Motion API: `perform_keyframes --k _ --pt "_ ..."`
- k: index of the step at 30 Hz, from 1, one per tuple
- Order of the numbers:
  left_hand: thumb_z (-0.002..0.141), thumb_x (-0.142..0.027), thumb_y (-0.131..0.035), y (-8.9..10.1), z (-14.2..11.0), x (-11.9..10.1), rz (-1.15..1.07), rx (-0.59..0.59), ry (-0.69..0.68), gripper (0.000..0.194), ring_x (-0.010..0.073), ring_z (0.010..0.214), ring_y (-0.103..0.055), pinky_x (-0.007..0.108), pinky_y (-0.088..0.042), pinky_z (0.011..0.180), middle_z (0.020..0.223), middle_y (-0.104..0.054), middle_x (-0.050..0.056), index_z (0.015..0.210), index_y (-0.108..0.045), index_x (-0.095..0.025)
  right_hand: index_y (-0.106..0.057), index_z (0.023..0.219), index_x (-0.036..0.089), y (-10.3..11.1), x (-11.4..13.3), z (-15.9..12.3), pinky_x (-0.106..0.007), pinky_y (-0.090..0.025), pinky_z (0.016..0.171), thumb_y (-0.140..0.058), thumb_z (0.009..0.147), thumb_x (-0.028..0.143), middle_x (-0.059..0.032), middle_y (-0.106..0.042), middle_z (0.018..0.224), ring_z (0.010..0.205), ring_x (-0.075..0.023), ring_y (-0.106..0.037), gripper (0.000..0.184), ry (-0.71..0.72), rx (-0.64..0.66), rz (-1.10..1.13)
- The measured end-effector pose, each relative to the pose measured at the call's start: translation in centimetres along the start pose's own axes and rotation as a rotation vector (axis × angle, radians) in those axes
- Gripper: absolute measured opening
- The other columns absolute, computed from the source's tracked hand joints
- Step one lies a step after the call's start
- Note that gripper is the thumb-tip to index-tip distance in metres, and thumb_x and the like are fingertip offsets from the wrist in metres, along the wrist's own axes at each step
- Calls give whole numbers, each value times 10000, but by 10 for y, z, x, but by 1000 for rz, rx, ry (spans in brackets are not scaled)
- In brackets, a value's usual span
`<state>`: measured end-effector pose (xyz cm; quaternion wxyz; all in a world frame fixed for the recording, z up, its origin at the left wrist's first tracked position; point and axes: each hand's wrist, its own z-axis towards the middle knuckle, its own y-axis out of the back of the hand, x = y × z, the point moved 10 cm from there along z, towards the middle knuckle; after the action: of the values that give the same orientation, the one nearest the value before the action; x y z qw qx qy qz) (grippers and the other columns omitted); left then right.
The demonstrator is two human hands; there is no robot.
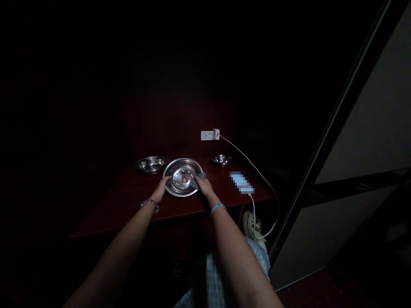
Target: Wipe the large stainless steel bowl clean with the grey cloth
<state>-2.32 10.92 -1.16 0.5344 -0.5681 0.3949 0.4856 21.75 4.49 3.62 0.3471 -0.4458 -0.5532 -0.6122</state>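
A shiny round metal basin (175, 188) is tilted towards me above the dark red table, with a small colourful label on its bottom. My left hand (161, 188) grips its left rim, thumb on the inside. In my right hand (204, 186) is a grey cloth (194, 183), pressed against the basin's right inner side. The fingers of both hands behind the rim are hidden.
Another metal basin (151, 165) stands at the back left of the table (128, 201), and a smaller metal bowl (221, 160) at the back right. A phone (241, 182) lies at the right, its white cable (253, 162) running to a charger (216, 134) in the wall socket (206, 135). A panel (362, 128) rises on the right.
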Motion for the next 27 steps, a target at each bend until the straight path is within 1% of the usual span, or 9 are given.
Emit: perform_keyframes --k 6,11,17,22,27 --pt "667 -421 -691 -2 -2 1 -41 -2 6 337 254 945 -698 416 -440 1038 835 -763 50 879 -705 -160 -735 1130 141 2 1 -2 -295 -470 985 -530 925 405 -126 -720 1188 1170 -253 -651 392 -18 -13 -28" --pt "682 -422 -675 -2 -3 -1 -26 2 -9 349 251 973 -695 408 -437 1043 872 -765 56 904 -710 -156 -743 1106 138 2 -1 -1 -294 -477 979 -539 917 401 -124 -725 1174 1152 -248 -658 382 -22 -18 -4" --pt "684 -415 -672 -1 -6 -3 -18 -22 1 321 255 995 -692 401 -438 1042 883 -769 61 882 -706 -165 -752 1058 141 0 -5 2 -277 -491 942 -549 902 384 -112 -740 1129 1113 -232 -673 352 -48 -28 30" --pt "694 -408 -653 -7 -8 -7 -29 28 -16 307 254 944 -706 394 -471 1003 852 -774 51 883 -711 -172 -745 1056 118 -2 -8 4 -287 -504 916 -551 893 385 -137 -739 1117 1081 -242 -684 368 -76 -37 42" --pt "709 -416 -637 -8 -9 -9 -4 39 -14 325 251 939 -712 381 -479 993 844 -775 58 905 -710 -168 -741 1063 129 -1 -7 2 -287 -502 930 -546 894 374 -126 -737 1127 1093 -236 -680 356 -85 -39 43"
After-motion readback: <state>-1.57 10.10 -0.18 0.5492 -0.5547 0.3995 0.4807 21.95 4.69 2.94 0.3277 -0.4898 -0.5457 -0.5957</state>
